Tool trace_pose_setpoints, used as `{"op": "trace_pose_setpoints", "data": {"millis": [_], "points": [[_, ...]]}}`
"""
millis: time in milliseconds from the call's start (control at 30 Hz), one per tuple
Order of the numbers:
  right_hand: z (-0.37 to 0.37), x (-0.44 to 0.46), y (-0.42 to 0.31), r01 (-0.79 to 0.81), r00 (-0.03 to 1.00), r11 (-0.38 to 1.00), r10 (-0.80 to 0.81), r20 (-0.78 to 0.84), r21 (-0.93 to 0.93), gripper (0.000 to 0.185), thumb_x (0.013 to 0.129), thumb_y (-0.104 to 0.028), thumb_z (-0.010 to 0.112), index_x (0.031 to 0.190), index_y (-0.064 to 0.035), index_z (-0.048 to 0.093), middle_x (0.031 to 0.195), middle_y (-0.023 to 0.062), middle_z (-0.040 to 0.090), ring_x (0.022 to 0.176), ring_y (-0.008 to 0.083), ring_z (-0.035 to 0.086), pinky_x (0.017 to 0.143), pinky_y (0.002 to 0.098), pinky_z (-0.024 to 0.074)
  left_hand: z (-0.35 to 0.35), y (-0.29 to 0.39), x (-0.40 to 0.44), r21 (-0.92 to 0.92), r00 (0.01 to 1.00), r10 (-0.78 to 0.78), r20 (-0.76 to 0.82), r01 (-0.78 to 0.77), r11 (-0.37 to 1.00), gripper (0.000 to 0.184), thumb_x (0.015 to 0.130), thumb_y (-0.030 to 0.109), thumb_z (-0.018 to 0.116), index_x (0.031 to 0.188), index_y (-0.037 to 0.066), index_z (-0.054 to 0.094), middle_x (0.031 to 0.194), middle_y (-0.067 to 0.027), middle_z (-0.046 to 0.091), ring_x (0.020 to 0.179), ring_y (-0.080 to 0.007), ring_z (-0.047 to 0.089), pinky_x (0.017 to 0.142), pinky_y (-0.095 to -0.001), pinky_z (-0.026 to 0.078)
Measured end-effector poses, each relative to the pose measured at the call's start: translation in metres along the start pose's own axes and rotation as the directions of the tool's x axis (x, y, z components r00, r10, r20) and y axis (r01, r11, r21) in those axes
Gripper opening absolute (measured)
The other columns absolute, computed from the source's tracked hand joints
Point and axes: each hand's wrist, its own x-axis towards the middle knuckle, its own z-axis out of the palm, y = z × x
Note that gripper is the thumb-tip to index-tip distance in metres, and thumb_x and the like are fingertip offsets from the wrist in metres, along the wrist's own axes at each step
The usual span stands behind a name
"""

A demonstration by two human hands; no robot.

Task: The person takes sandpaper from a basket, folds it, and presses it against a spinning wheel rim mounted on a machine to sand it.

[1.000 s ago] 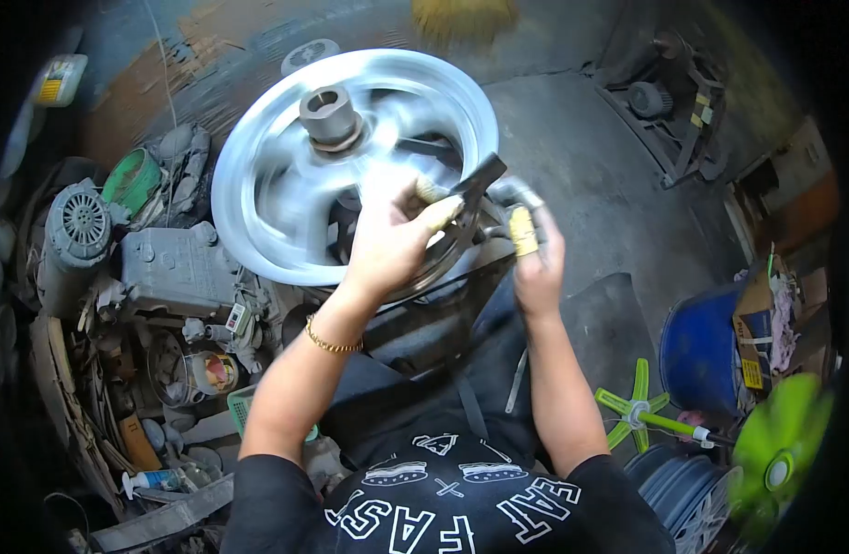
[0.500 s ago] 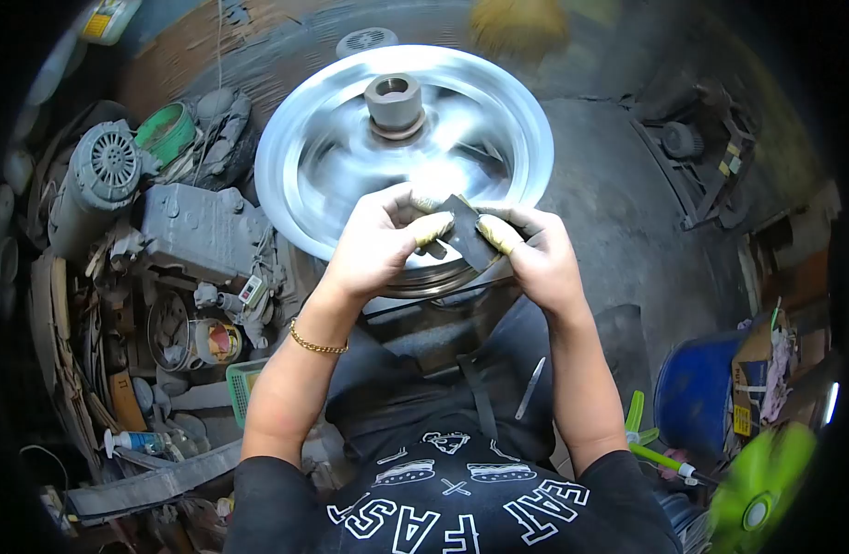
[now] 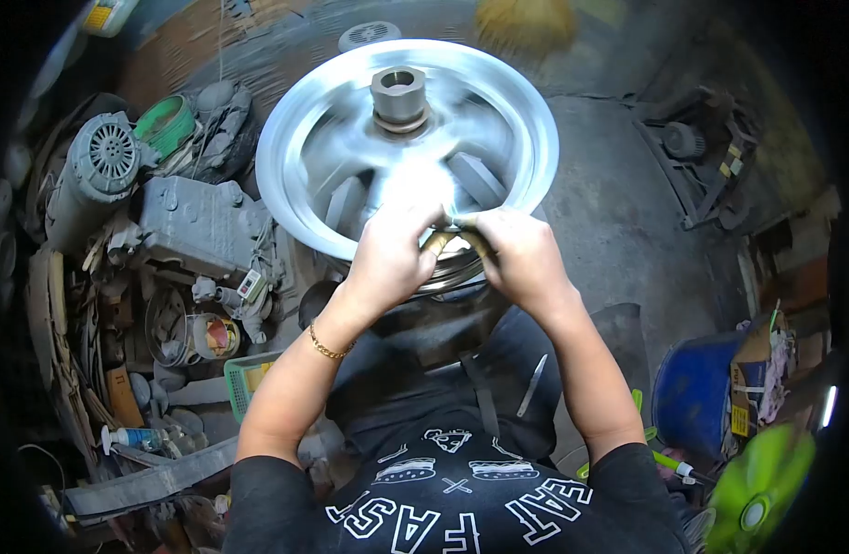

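A silvery metal wheel (image 3: 278, 175) lies tilted in front of me, its spokes smeared by spinning. A large hex nut (image 3: 398, 97) sits on its hub. My left hand (image 3: 392, 251) and my right hand (image 3: 524, 251) meet at the wheel's near edge, fingers pinched together. Yellowish coverings wrap some fingertips. Between them is a dark sheet of sandpaper, now almost wholly hidden by the fingers. Bright glare on the wheel hides whether the sheet touches the metal.
On the left stand a grey motor (image 3: 110, 152), a dusty metal housing (image 3: 198, 226) and a green bucket (image 3: 164, 126). To the right are a blue bin (image 3: 697, 388) and a spinning green fan (image 3: 757, 499). A thin pointed tool (image 3: 533, 386) lies on my leg.
Both hands have turned inward and closed together, so the sandpaper that showed flat between them is mostly out of sight. The spokes appear at a different angle.
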Motion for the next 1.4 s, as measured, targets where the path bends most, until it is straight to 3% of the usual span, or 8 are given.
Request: {"op": "trace_pose_setpoints", "data": {"millis": [67, 367, 600, 667, 900, 1133, 1200, 1400], "points": [[0.002, -0.003, 0.001, 0.012, 1.000, 0.999, -0.011, 0.028, -0.043, 0.022, 0.081, -0.005, 0.065, 0.104, -0.0049, 0.065, 0.087, 0.0109, 0.069, 0.084, 0.0297, 0.068, 0.072, 0.0422, 0.0563, 0.001, -0.001, 0.000, 0.146, 0.983, 0.084, 0.164, -0.108, 0.983, 0.022, 0.074, -0.002, 0.070, 0.093, 0.000, 0.060, 0.091, -0.0184, 0.062, 0.089, -0.0396, 0.061, 0.077, -0.0441, 0.051], [0.029, -0.038, 0.015, -0.034, 0.999, 0.997, 0.036, -0.033, 0.073, 0.023, 0.080, -0.004, 0.069, 0.103, -0.0030, 0.068, 0.104, 0.0150, 0.073, 0.100, 0.0327, 0.070, 0.087, 0.0410, 0.0573, 0.018, -0.012, -0.005, 0.101, 0.883, 0.204, 0.422, -0.270, 0.958, 0.021, 0.075, -0.003, 0.060, 0.095, 0.000, 0.054, 0.092, -0.0179, 0.058, 0.089, -0.0363, 0.058, 0.082, -0.0451, 0.049], [0.026, -0.044, 0.031, -0.113, 0.992, 0.977, 0.120, -0.028, 0.181, 0.027, 0.076, 0.000, 0.071, 0.103, -0.0043, 0.070, 0.104, 0.0147, 0.073, 0.106, 0.0342, 0.070, 0.091, 0.0418, 0.0567, 0.032, -0.013, 0.004, 0.062, 0.877, 0.289, 0.384, -0.337, 0.939, 0.016, 0.076, -0.003, 0.059, 0.092, 0.000, 0.057, 0.088, -0.0180, 0.059, 0.086, -0.0391, 0.059, 0.078, -0.0466, 0.049], [0.022, -0.042, 0.032, -0.135, 0.990, 0.973, 0.141, -0.019, 0.186, 0.027, 0.076, 0.000, 0.072, 0.103, -0.0042, 0.070, 0.104, 0.0146, 0.073, 0.104, 0.0345, 0.070, 0.090, 0.0421, 0.0568, 0.032, -0.012, 0.004, 0.101, 0.882, 0.184, 0.434, -0.251, 0.963, 0.017, 0.076, -0.003, 0.060, 0.092, 0.000, 0.057, 0.086, -0.0179, 0.060, 0.086, -0.0394, 0.060, 0.078, -0.0474, 0.049], [0.015, -0.039, 0.031, -0.179, 0.983, 0.961, 0.186, -0.011, 0.211, 0.029, 0.076, 0.003, 0.068, 0.104, -0.0047, 0.070, 0.103, 0.0154, 0.072, 0.097, 0.0353, 0.070, 0.086, 0.0425, 0.0568, 0.037, -0.014, 0.010, 0.048, 0.890, 0.225, 0.396, -0.265, 0.963, 0.016, 0.076, -0.001, 0.061, 0.091, 0.001, 0.057, 0.085, -0.0163, 0.060, 0.084, -0.0372, 0.061, 0.077, -0.0461, 0.049], [0.013, -0.041, 0.039, -0.145, 0.989, 0.972, 0.143, 0.023, 0.185, 0.030, 0.078, 0.000, 0.067, 0.107, -0.0055, 0.070, 0.106, 0.0152, 0.072, 0.100, 0.0351, 0.069, 0.085, 0.0426, 0.0565, 0.035, -0.013, 0.014, 0.019, 0.897, 0.152, 0.414, -0.175, 0.984, 0.020, 0.071, -0.004, 0.061, 0.091, 0.001, 0.058, 0.086, -0.0186, 0.062, 0.086, -0.0406, 0.062, 0.077, -0.0475, 0.050], [0.011, -0.040, 0.039, -0.101, 0.995, 0.976, 0.103, -0.001, 0.191, 0.030, 0.078, 0.000, 0.067, 0.107, -0.0054, 0.070, 0.107, 0.0153, 0.072, 0.100, 0.0350, 0.069, 0.085, 0.0427, 0.0565, 0.033, -0.015, 0.016, 0.064, 0.874, 0.172, 0.454, -0.225, 0.972, 0.016, 0.078, 0.003, 0.064, 0.092, 0.002, 0.058, 0.084, -0.0172, 0.060, 0.084, -0.0379, 0.062, 0.076, -0.0462, 0.050], [0.018, -0.036, 0.036, -0.117, 0.993, 0.969, 0.108, 0.053, 0.216, 0.026, 0.080, -0.002, 0.067, 0.106, -0.0043, 0.069, 0.107, 0.0167, 0.071, 0.100, 0.0368, 0.068, 0.084, 0.0430, 0.0565, 0.025, -0.018, 0.014, 0.012, 0.880, 0.140, 0.453, -0.163, 0.987, 0.019, 0.071, -0.003, 0.060, 0.090, 0.001, 0.058, 0.085, -0.0182, 0.063, 0.084, -0.0413, 0.062, 0.074, -0.0481, 0.050]]}}
